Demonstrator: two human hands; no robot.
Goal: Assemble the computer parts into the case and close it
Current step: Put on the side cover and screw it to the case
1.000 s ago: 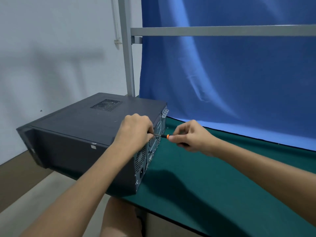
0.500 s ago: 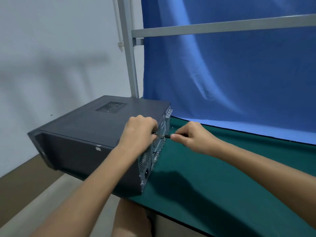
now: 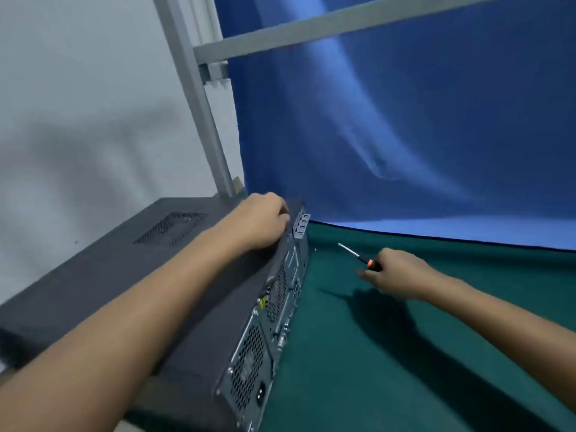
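- Apparently at the closing stage: computer case point(image 3: 93, 275) lying on its side at the left edge of the green mat point(image 3: 389, 385), side panel point(image 3: 212, 347) already seated on top, vent grille point(image 3: 171, 227) facing up.
- Judging by that, in the middle of fastening the panel along the perforated rear face point(image 3: 249, 360).
- Next move probably calls for bringing the driver tip back to a screw point on the rear rim, square to it, with steady downward pressure on the lid to stop it shifting.
- Left hand point(image 3: 261, 222): set knuckles-up on the far rear corner of the side panel, forearm stretched along the lid, fingers bunched together and curled over the rear edge, gripping it; fingertips mostly hidden.
- Just right of the case, on the mat: small pale speck point(image 3: 315, 249), possibly a loose screw, too small to tell.
- Screwdriver point(image 3: 358, 257): held in the air over the mat, near the rear face but clear of it, bare shaft aimed up and to the left, orange collar just ahead of the grip.
- Right hand point(image 3: 396, 272): wrapped round the black handle, fingers closed on it, one finger seemingly stretched forward beneath, though blurred; forearm entering from the lower right, low over the mat.
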